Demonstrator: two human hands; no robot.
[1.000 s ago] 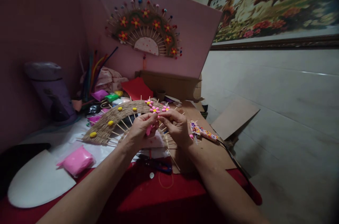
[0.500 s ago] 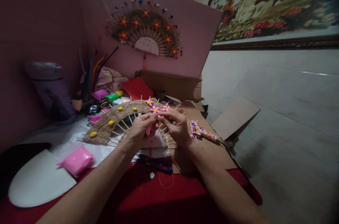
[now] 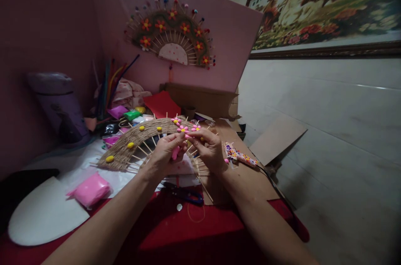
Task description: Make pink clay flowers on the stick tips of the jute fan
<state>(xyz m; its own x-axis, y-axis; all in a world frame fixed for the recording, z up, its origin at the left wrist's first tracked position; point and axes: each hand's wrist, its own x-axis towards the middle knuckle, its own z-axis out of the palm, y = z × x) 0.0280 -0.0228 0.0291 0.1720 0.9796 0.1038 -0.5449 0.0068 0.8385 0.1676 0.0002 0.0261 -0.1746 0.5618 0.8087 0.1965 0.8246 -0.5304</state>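
Observation:
My left hand (image 3: 167,147) is closed, with a lump of pink modelling clay (image 3: 176,153) held against its fingers. Thumb and fingertips of my right hand (image 3: 208,148) pinch together beside the left fingertips, and a small bit of pink clay (image 3: 187,136) shows between the two hands. Just behind them lies a fan-shaped craft (image 3: 120,154) of woven twine on thin sticks. Yellow clay dots (image 3: 130,145) sit along its band, and pink-petalled flowers (image 3: 183,129) with yellow centres are on its upper part. My hands cover part of its middle.
Dark-handled scissors (image 3: 184,194) lie on the red tablecloth (image 3: 163,231). A bag of pink clay (image 3: 90,190) and a white rounded board (image 3: 44,215) are at left. At right, a flower-patterned glue gun (image 3: 239,156) rests on cardboard (image 3: 260,181). A finished fan (image 3: 172,33) hangs behind.
Both hands stay in nearly the same place, with only a slight shift of the fingers around the pink clay. The view has moved very slightly.

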